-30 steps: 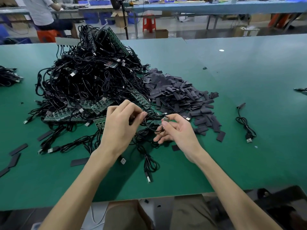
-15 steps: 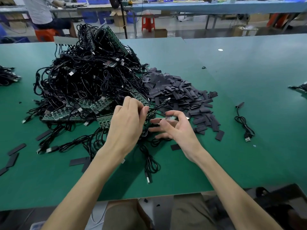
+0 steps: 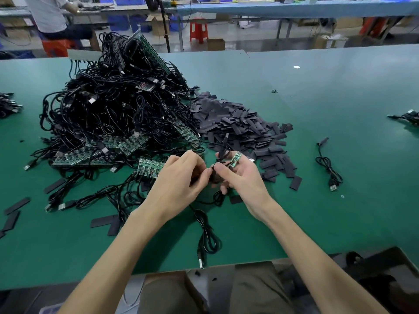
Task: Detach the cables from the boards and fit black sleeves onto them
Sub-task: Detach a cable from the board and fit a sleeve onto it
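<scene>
Pinched the cable (image 3: 221,155) in left hand (image 3: 181,180) and right hand (image 3: 241,177), fingers clamped on it. Seemingly detached with its small board (image 3: 235,158); next called for a sleeve from the pile of sleeves (image 3: 238,125).

We see a dark green table (image 3: 340,132). On it, at ten o'clock, the heap of cables (image 3: 108,114) is black with silver plug ends. The boards (image 3: 127,143) mixed into it are green, with rows of small dark parts. At one o'clock the sleeves (image 3: 238,128) are matt black, almost dark grey. In the middle, the small board (image 3: 235,158) is also green and its cable (image 3: 222,155) black. Far at twelve o'clock we see a red stool (image 3: 199,30) and blue crates (image 3: 118,21).
</scene>
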The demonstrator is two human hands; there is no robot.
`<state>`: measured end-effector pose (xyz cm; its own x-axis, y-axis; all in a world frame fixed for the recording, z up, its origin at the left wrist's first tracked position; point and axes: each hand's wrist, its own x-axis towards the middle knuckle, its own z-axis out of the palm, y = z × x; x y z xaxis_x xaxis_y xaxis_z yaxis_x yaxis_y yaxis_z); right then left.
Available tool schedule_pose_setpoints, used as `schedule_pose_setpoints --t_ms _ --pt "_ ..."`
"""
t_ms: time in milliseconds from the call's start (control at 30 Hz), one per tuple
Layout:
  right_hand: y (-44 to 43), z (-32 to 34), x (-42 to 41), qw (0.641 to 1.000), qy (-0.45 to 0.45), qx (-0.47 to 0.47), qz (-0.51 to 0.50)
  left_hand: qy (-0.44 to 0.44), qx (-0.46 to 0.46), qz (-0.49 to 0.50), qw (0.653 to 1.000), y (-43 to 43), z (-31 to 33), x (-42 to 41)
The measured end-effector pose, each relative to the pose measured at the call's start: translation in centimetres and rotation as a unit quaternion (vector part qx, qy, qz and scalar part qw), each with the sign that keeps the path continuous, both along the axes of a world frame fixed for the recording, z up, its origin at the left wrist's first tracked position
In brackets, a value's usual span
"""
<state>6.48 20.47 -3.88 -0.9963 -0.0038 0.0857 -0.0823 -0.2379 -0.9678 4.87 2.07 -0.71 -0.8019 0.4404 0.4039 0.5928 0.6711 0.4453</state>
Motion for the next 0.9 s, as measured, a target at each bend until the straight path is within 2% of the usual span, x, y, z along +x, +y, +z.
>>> schedule_pose_setpoints --t_ms 133,233,467,633,733,833,900 --pt "0.0 -0.3 -0.1 0.999 -0.001 0.023 -0.030 0.053 0.027 0.018 0.998 -0.3 -0.2 -0.3" --pt "0.0 -0.3 -0.1 0.999 -0.003 0.004 -0.038 0.098 0.008 0.012 0.995 -1.0 -0.4 -0.8" --pt "0.1 -0.3 -0.1 0.999 -0.004 0.018 -0.029 0.105 -0.014 -0.013 0.994 -1.6 -0.4 -1.2" --pt "-0.1 -0.3 -0.1 0.999 -0.005 0.044 -0.027 0.093 0.022 -0.009 0.995 -1.3 0.0 -1.2" --pt "-0.4 -0.3 -0.1 0.996 0.007 0.075 -0.038 0.087 0.028 0.019 0.996 -1.0 -0.1 -1.2" --pt "-0.5 -0.1 0.0 0.993 0.019 0.100 -0.063 0.083 0.066 0.091 0.990 -1.1 -0.1 -1.7" --pt "-0.3 0.1 0.1 0.992 0.037 0.086 -0.085 0.084 0.090 0.131 0.984 -1.3 0.0 -2.1"
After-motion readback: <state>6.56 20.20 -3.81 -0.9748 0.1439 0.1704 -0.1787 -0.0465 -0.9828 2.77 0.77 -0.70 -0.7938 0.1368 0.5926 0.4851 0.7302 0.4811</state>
